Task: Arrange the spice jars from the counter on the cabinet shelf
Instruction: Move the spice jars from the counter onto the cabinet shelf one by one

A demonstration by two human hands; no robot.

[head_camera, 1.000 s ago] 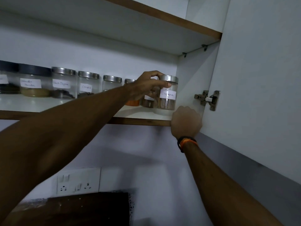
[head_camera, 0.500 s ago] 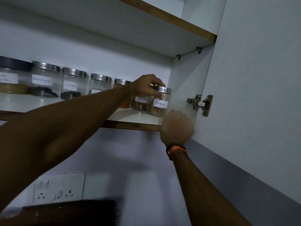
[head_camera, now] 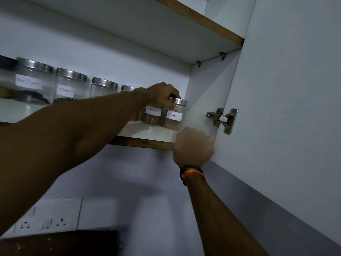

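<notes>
The cinnamon jar (head_camera: 174,118), clear glass with a steel lid and a white label, stands at the right end of the white cabinet shelf (head_camera: 147,133). My left hand (head_camera: 162,95) grips its lid from above. It touches a second labelled jar (head_camera: 152,115) on its left, partly hidden by my left arm. Further left along the shelf stand an orange-filled jar (head_camera: 128,88), an unlabelled jar (head_camera: 103,87), the cloves jar (head_camera: 68,86) and the black pepper jar (head_camera: 35,84). My right hand (head_camera: 192,145) is curled over the shelf's front edge at its right corner.
The open cabinet door (head_camera: 295,89) hangs on the right, its hinge (head_camera: 223,119) on the side wall close to the cinnamon jar. An upper shelf (head_camera: 184,30) runs overhead. A socket plate (head_camera: 46,217) and a dark board (head_camera: 59,242) are below on the wall.
My left hand has kept its grip on the lid, and the cinnamon jar now sits a little deeper on the shelf, beside its neighbour. My right hand has stayed at the shelf corner.
</notes>
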